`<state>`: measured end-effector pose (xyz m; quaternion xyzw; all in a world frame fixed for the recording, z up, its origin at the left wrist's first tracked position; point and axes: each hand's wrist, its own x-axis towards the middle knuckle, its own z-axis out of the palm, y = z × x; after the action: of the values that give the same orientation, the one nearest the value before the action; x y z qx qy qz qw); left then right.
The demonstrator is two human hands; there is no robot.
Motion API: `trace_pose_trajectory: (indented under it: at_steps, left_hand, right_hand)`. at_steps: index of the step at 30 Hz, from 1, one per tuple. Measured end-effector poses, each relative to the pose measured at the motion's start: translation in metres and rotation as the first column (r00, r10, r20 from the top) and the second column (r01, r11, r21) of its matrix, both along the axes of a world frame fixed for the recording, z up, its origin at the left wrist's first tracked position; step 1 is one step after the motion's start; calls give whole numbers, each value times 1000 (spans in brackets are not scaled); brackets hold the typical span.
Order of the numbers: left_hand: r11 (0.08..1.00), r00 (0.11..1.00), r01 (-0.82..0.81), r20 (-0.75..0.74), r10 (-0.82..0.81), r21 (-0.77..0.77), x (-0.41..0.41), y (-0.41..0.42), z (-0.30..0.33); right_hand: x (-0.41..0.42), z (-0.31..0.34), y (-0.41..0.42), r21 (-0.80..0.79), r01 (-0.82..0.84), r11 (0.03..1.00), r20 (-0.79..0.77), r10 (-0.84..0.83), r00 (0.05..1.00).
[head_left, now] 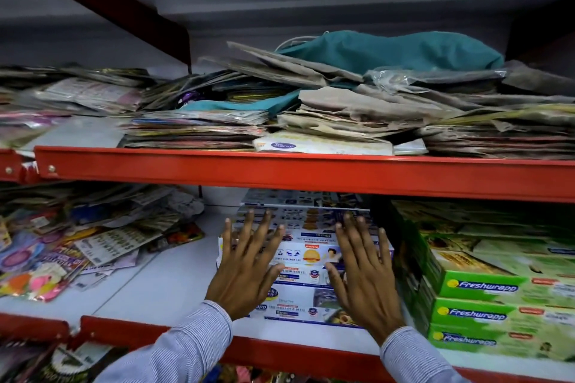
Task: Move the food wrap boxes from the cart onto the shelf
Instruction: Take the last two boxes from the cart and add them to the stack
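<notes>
A stack of white and blue food wrap boxes (pixel 306 255) lies on the white middle shelf (pixel 161 286), under the red beam. My left hand (pixel 247 267) rests flat on the left part of the stack, fingers spread. Flat on the right part lies my right hand (pixel 364 274), fingers also apart. Neither hand grips a box. Green Freshwrapp boxes (pixel 476 305) are stacked right beside the white stack, to its right. The cart is out of view.
Colourful plastic packets (pixel 62 246) lie heaped on the left of the same shelf. The upper shelf (pixel 280 171) carries piles of brown paper bags, flat packets and a teal cloth bag (pixel 395 50). A red front rail (pixel 280 348) edges the middle shelf.
</notes>
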<state>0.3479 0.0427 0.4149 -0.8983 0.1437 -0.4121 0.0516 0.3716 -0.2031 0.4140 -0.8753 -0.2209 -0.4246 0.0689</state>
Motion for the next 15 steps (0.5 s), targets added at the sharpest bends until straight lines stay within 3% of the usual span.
trace_pose_trajectory:
  at_steps: [3, 11, 15]
  left_hand:
    - [998, 999, -50, 13, 50, 26, 14, 6, -15]
    - [996, 979, -6, 204, -12, 86, 35, 13, -29]
    - [993, 991, -47, 129, 33, 111, 33, 14, -24]
  right_hand:
    - [9, -12, 7, 11, 66, 998, 29, -66, 997]
    - [27, -23, 10, 13, 100, 995, 162, -101, 982]
    - [26, -18, 11, 9, 113, 994, 132, -113, 985]
